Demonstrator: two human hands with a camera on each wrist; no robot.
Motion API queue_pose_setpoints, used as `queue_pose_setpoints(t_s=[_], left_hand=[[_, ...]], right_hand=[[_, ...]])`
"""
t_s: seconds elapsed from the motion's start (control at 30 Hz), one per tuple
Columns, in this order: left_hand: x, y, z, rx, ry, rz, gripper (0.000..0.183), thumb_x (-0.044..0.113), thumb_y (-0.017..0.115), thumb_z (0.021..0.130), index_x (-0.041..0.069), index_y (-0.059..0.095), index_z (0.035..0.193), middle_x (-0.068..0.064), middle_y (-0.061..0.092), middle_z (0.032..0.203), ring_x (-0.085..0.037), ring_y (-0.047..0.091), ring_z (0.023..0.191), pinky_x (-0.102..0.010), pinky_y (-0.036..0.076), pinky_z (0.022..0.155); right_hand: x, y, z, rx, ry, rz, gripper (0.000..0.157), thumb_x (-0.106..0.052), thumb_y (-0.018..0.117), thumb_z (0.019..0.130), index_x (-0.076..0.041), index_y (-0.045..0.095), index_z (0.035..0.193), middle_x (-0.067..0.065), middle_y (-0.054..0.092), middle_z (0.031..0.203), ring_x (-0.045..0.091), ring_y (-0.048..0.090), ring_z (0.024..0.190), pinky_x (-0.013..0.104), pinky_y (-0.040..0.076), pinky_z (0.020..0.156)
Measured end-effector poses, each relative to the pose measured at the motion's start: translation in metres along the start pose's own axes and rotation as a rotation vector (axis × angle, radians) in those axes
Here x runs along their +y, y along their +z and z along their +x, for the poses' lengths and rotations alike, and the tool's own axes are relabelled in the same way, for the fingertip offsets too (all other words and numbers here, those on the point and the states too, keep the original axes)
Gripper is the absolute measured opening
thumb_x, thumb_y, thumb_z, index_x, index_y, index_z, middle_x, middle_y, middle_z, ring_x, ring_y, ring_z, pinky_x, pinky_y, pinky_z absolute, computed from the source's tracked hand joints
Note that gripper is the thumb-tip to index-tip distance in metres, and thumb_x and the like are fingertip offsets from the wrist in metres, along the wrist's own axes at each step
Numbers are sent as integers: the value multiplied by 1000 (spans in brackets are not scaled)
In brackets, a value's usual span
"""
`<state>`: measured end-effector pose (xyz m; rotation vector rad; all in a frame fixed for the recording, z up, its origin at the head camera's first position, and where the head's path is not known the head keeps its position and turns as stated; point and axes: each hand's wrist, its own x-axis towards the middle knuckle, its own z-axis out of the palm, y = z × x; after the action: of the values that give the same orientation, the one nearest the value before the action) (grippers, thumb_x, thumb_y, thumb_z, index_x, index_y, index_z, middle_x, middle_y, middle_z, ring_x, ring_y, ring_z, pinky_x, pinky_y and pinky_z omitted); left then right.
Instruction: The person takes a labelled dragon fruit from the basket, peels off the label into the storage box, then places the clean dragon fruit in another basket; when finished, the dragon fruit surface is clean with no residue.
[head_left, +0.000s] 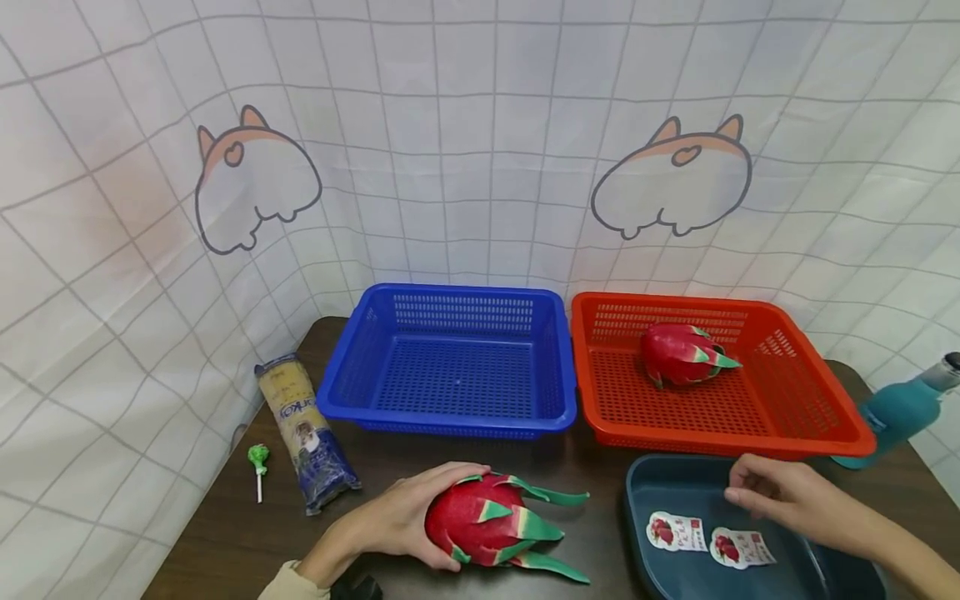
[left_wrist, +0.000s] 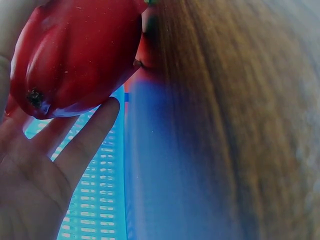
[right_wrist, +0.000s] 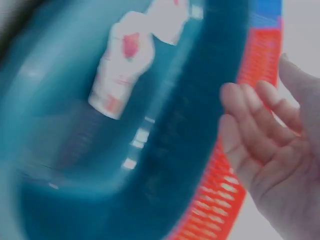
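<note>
My left hand (head_left: 408, 518) grips a red dragon fruit (head_left: 480, 521) from its left side, thumb and fingers spread around it. The fruit lies low over the table, its green-tipped leaves pointing right. In the left wrist view its smooth red end (left_wrist: 80, 60) shows close up against the fingers. My right hand (head_left: 787, 500) hovers over a dark blue tray (head_left: 637, 508), its fingers loosely curled and nothing in them. Two paper labels (head_left: 675, 532) printed with dragon fruit lie in that tray. The right wrist view shows the same hand (right_wrist: 275, 145) beside the blurred tray.
Behind the hands stand a blue basket (head_left: 457, 425) and a red basket (head_left: 697, 433), side by side. A second dragon fruit (head_left: 675, 354) lies in the red one. To the left are a yellow-and-blue packet (head_left: 303, 429) and a green lollipop (head_left: 258, 455). A teal bottle (head_left: 903, 408) leans at the right.
</note>
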<state>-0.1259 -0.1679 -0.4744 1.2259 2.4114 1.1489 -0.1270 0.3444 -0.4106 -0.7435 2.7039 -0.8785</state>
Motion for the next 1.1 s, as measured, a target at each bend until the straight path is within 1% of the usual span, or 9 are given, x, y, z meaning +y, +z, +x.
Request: queue_pose_setpoints(t_s=[0.17,0.27,0.43,0.5,0.7,0.8,0.97,1.03,1.1], left_hand=[[1,-1,0,5,9,26,99,48,83,71,27,29,150,5,42,148,-15,53,125,-30,53,93],[3,-3,0,5,-1,34,99,47,84,70,28,29,150,6,42,148,-14,53,124,-30,53,93],[4,-3,0,3,-10,50,97,49,83,71,29,29,150,6,43,147,-13,54,122,-29,53,92],[4,-2,0,4,-9,57,97,49,83,71,28,29,150,5,43,147,-14,54,122,-29,54,91],[4,-1,0,6,-11,64,98,50,83,71,28,29,149,5,43,147,-13,55,122,-30,54,91],[4,-1,0,13,-8,81,98,50,83,71,28,29,149,5,43,147,-13,55,121,-30,54,90],[5,-1,-1,11,-21,68,97,49,83,70,30,29,149,7,43,147,-12,55,121,-30,54,91],[5,-1,0,3,-29,50,97,48,83,70,31,29,149,8,43,147,-12,55,121,-29,54,91],[5,-2,0,-6,-30,36,97,47,84,70,31,29,149,8,43,147,-12,55,121,-29,53,91]], right_hand=[[-9,-21,-4,373,76,-163,21,-12,74,85,-8,61,101,-2,64,83,-7,51,66,13,48,57],[-3,-32,-7,489,157,-217,36,-17,75,84,0,57,110,14,65,97,-3,53,72,5,43,62],[18,-39,-15,574,189,-257,57,-18,75,83,10,48,124,32,52,114,38,49,91,6,39,58],[26,-41,-17,595,189,-270,63,-18,76,81,13,46,127,34,50,114,41,48,88,9,38,55],[47,-44,-22,629,158,-288,72,-17,79,77,14,43,131,33,53,108,-5,41,79,8,32,56],[55,-41,-22,616,169,-290,74,-19,76,80,14,39,135,34,50,112,12,48,87,11,31,56],[67,-31,-22,602,204,-276,76,-22,67,87,15,28,142,39,40,126,51,38,102,48,44,76],[70,-26,-22,607,224,-263,78,-24,63,89,14,23,145,41,32,135,56,31,114,71,35,86],[74,-23,-23,618,244,-253,80,-26,61,90,13,20,147,41,24,143,59,23,124,79,22,94]])
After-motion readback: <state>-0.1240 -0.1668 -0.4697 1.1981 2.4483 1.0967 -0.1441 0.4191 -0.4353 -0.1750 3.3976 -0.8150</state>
